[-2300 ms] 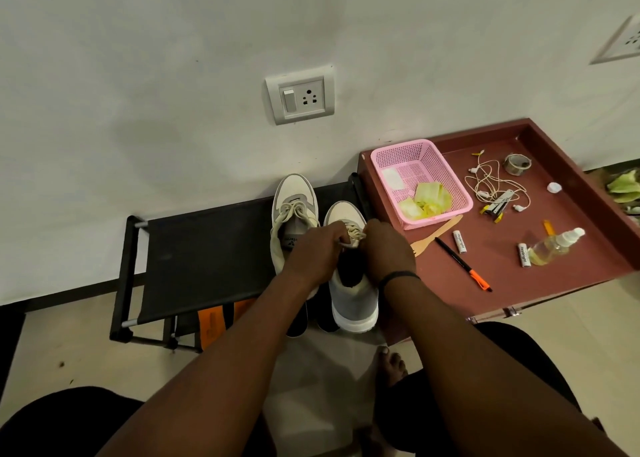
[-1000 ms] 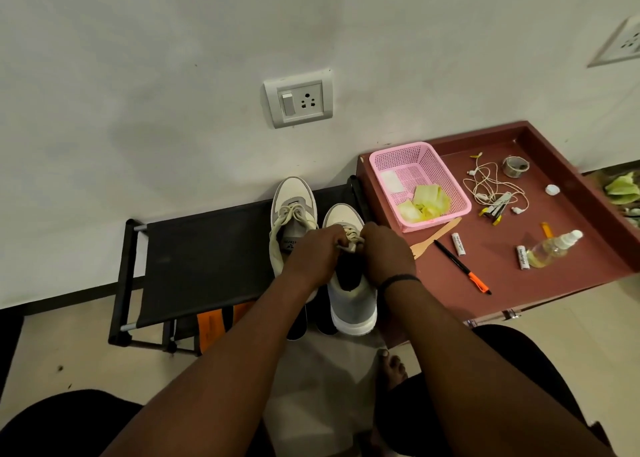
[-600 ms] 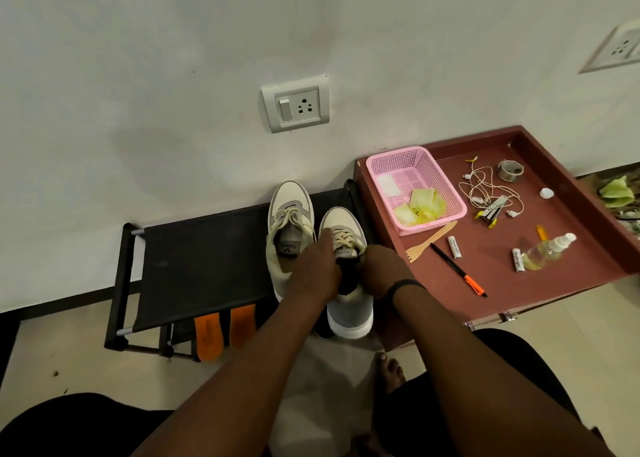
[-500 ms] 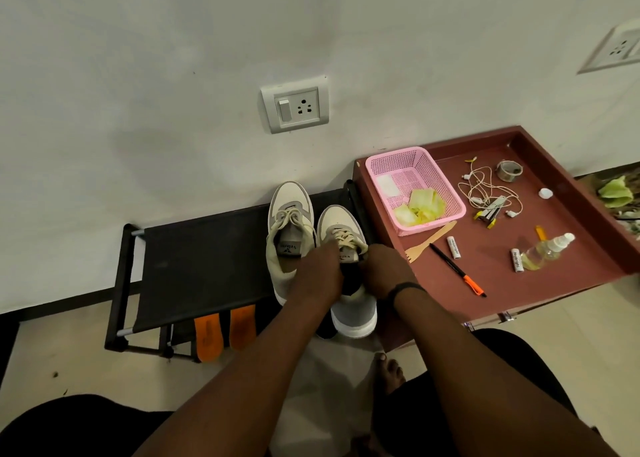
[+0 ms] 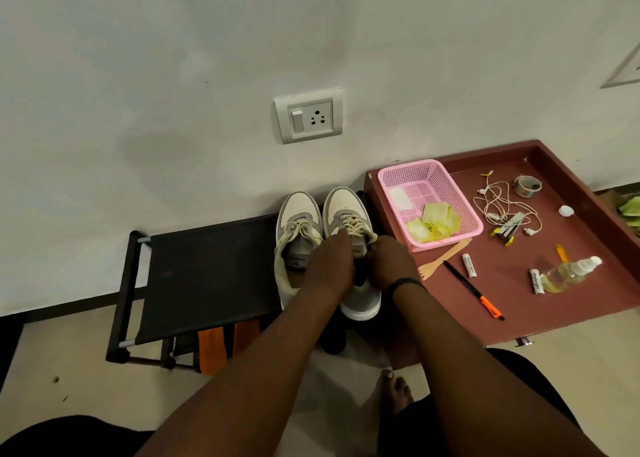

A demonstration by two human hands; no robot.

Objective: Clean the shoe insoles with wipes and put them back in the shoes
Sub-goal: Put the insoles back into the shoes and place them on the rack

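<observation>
While both hands (image 5: pixel 360 266) grip right sneaker (image 5: pixel 346 207), tongue label unreadable

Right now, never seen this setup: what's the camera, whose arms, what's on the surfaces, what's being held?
No machine here: one wide-angle camera on a person's head looks down at two bare arms. The left hand and right hand are both at the opening of the right-side grey-and-white lace-up sneaker; their fingers are hidden, so the grip is unclear. Its twin sneaker stands beside it on the black fabric shoe rack. The maroon tray table carries a pink plastic mesh basket of yellow-green wipes.
</observation>
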